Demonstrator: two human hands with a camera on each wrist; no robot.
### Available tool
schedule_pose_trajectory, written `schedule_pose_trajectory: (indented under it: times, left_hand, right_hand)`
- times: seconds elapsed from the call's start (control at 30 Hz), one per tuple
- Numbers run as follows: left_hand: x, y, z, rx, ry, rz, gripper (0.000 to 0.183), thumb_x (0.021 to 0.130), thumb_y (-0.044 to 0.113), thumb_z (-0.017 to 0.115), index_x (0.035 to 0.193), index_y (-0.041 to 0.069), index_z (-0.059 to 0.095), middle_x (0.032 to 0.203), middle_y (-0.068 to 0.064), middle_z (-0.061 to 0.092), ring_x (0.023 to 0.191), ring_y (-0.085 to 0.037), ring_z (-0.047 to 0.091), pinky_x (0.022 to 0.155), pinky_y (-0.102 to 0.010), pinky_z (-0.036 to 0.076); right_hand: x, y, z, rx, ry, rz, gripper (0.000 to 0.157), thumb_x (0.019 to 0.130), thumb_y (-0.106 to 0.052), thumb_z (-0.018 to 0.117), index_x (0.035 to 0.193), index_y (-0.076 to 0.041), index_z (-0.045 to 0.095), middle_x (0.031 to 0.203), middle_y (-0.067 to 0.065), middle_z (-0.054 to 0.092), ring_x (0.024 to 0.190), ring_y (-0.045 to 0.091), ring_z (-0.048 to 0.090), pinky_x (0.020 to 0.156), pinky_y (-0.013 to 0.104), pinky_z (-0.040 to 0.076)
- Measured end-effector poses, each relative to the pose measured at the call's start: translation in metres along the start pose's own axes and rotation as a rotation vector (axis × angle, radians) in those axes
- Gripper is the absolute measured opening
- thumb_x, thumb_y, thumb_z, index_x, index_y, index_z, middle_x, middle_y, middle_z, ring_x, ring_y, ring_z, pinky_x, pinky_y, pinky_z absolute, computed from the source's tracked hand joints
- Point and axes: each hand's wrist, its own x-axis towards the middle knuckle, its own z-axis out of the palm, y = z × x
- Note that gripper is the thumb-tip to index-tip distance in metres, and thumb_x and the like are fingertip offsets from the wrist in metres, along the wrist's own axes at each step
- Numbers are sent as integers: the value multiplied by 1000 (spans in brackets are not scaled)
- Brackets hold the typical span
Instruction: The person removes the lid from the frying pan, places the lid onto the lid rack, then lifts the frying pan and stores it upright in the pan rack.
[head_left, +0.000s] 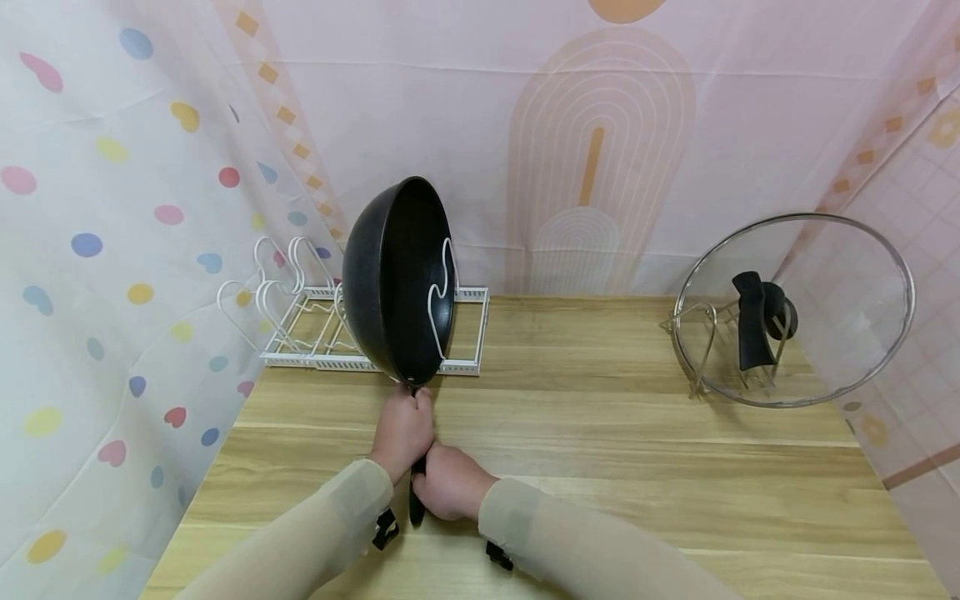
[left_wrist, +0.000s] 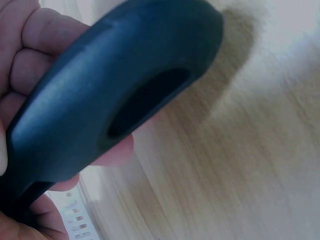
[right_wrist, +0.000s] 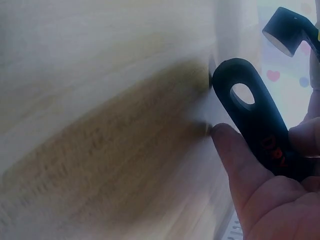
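A black wok (head_left: pixel 363 275) stands on its side in a white wire rack (head_left: pixel 300 362), its hollow facing right and one of the rack's wire dividers in front of the opening. Its black handle (head_left: pixel 417 504) points toward me. Close to the wok's rim, my left hand (head_left: pixel 405 429) grips the handle. Just behind it my right hand (head_left: pixel 452 483) holds the handle nearer its end. The handle's end (left_wrist: pixel 110 90) with its oval hole fills much of the left wrist view. Red lettering shows on the handle (right_wrist: pixel 265 120) in the right wrist view, beside my right fingers (right_wrist: pixel 237 160).
To the right a large glass lid (head_left: pixel 862 333) with a metal rim and black knob stands tilted in a small wire stand (head_left: pixel 705 350). More curved dividers (head_left: pixel 262 296) rise at the rack's left. Patterned curtains (head_left: pixel 600 167) enclose the wooden table (head_left: pixel 600 417) at the back and sides.
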Motion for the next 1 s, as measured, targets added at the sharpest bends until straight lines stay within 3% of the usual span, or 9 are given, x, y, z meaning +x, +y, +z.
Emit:
schedule_pose_trajectory:
  times: [0.2,0.4,0.7,0.83,1.0]
  left_hand:
    - [0,0,0,-7,-22,-23,33,108,21,37,98,1,61,93,-15,60,80,-28,56,85,-51,53]
    - [0,0,1,-7,-22,-28,34,108,22,38,103,-1,62,96,-17,63,84,-30,58,89,-54,54]
    - [0,-2,1,-14,-20,-40,36,109,25,38,109,-2,61,101,-19,66,90,-31,61,91,-56,54]
    - [0,-1,1,-15,-32,-51,36,109,25,38,112,-3,60,104,-20,66,94,-32,62,94,-58,54]
    - [0,-1,1,-22,-41,-60,36,110,26,39,113,-4,60,103,-21,65,93,-32,61,94,-58,53]
  right_hand:
    - [0,6,-7,-32,37,-19,18,101,-26,62,104,-8,64,93,9,72,84,14,66,79,29,58]
    - [0,16,-18,-84,80,-16,38,104,-32,61,128,-4,66,119,12,75,113,24,72,97,34,58]
    - [-3,37,-40,-173,137,-7,55,107,-37,58,150,-2,54,155,17,56,150,31,48,125,42,38]
    - [-4,47,-48,-205,140,7,61,107,-43,56,153,-4,51,163,20,45,156,37,36,130,47,27]
    - [-8,60,-57,-210,164,27,65,107,-45,57,156,-3,48,167,23,38,156,45,32,130,52,26]
